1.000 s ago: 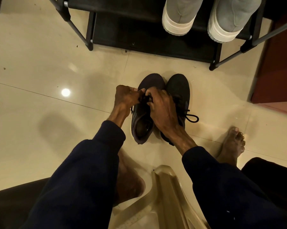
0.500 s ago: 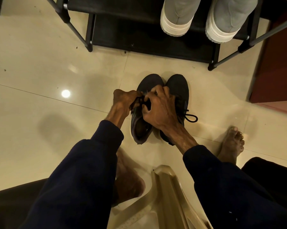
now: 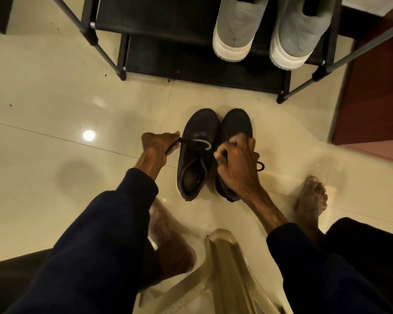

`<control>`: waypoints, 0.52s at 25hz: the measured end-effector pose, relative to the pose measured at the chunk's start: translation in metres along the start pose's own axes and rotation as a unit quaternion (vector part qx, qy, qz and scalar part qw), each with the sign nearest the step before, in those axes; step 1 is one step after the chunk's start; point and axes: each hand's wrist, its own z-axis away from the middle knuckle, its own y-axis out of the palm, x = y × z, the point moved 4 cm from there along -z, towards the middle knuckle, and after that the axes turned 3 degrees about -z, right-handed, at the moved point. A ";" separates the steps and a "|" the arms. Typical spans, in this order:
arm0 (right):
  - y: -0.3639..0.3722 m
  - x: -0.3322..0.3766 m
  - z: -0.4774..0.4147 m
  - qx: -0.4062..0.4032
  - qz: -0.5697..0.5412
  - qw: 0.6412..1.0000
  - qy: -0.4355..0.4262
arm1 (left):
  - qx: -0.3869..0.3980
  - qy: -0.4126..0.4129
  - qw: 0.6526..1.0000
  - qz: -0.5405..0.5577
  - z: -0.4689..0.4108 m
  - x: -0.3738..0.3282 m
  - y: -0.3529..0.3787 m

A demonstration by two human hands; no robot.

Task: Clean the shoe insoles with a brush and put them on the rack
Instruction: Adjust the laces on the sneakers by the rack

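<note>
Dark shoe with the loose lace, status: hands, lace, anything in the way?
Left hand grips lace end, right hand pinches it at the shoe. Insole not out. Nothing blocking.

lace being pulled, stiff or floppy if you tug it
Likely floppy: the lace looks taut only where the left hand pinches it, and curves into a loop beyond. Probably thin and light, so it should slide through the shoe rather than drag it.

Open floor (image 3: 44,98) lies left of the dark shoes (image 3: 200,123). Ahead, the rack (image 3: 191,64) blocks; grey shoes (image 3: 234,26) fill its right shelf. Near side crowded by plastic chair (image 3: 222,257), bare foot (image 3: 311,198).
</note>
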 end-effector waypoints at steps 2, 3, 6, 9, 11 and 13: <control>0.006 -0.009 0.009 0.010 -0.024 1.000 0.013 | -0.018 0.000 1.000 -0.008 0.000 0.015 0.001; 0.009 -0.010 0.011 0.014 -0.046 0.999 0.012 | -0.032 0.015 0.999 -0.009 0.002 0.021 0.002; 0.008 -0.015 0.021 0.002 -0.130 0.991 0.017 | -0.061 0.073 0.995 0.004 0.023 0.033 0.000; 0.003 -0.037 0.047 -0.069 -0.158 0.982 0.077 | -0.105 0.098 0.985 -0.093 0.053 0.049 -0.012; 0.008 -0.046 0.065 -0.084 -0.171 0.977 0.101 | -0.093 0.104 0.981 -0.134 0.064 0.067 -0.012; 0.014 -0.044 0.075 -0.068 -0.252 0.958 0.121 | -0.066 0.108 0.975 -0.181 0.072 0.082 -0.007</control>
